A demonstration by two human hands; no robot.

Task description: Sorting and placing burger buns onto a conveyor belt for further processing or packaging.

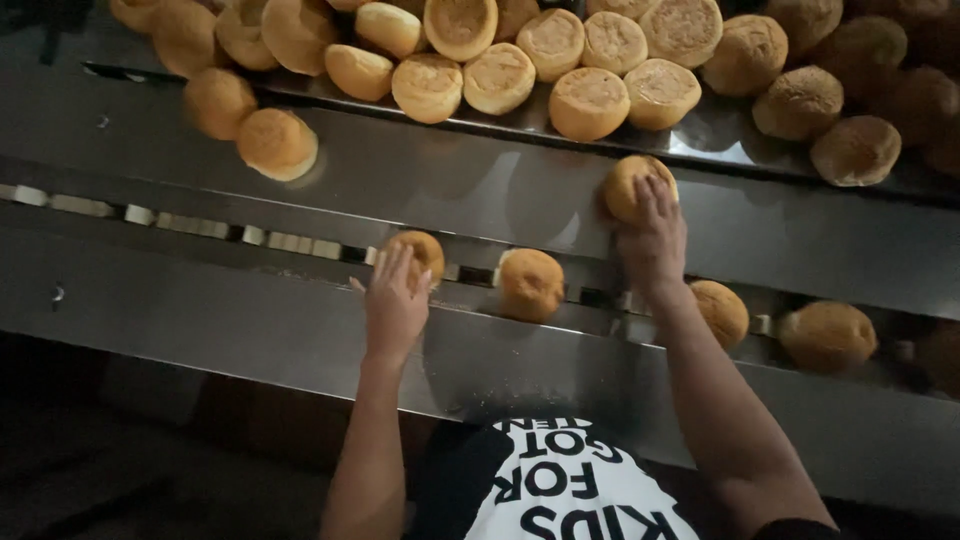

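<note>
Two bare hands are seen at work over a long stainless-steel chute that runs across the view. The right hand [655,232] is laid with spread fingers over a round bun [628,185] on the sloped steel panel [420,180], at about one o'clock from the view's centre; the bun is pressed under the palm rather than wrapped, so the grip is only half closed on it. The left hand [395,300] is held open, fingers fanned, just touching or all but touching a second bun [425,250] that sits in the narrow channel [200,232] at about nine o'clock of the centre; whether contact is made cannot be told. A large heap of buns [560,60] is piled on the upper tray from eleven to two o'clock, many turned pale side up. Two stray buns [250,125] lie on the slope at ten o'clock. By judgement, the work is at an early stage: only four buns are lined up in the channel, among them one [530,283] between the hands and two more [825,335] at three to four o'clock, while most of the heap remains untouched. The channel is seen open and unoccupied toward nine o'clock. The slope between tray edge and channel is largely bare, giving room for sliding. The lower steel lip [200,320] lies close to the forearms.
</note>
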